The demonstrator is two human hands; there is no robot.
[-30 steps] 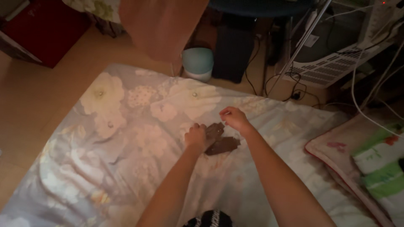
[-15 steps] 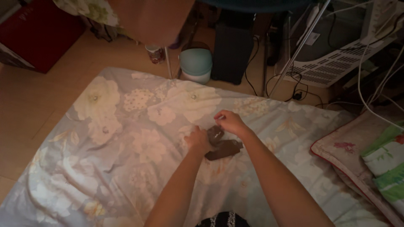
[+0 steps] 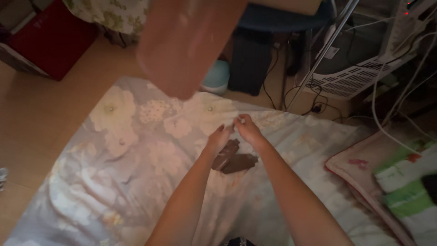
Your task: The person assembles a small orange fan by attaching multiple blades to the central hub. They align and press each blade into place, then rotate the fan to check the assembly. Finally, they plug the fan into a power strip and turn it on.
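A dark brown folded piece [image 3: 234, 159] lies on a pale flowered sheet [image 3: 136, 150] spread on the floor. My left hand [image 3: 219, 138] and my right hand [image 3: 246, 130] meet just above its far end, fingertips together. A tiny pale object shows between the fingertips of my right hand; what it is cannot be told. My left fingers reach toward it, and whether they grip anything is unclear. Both forearms run up from the bottom of the view.
A blurred pinkish shape [image 3: 191, 41] hangs close to the camera at top. Behind the sheet stand a teal lidded bin [image 3: 217, 77], a dark box [image 3: 251, 64], a metal pole [image 3: 324, 50] and cables. A red box [image 3: 43, 41] sits top left, pillows [image 3: 387, 182] right.
My left hand lifted off the brown piece and rose to meet my right hand's fingertips. The view shifted, and the blurred shape at top grew larger.
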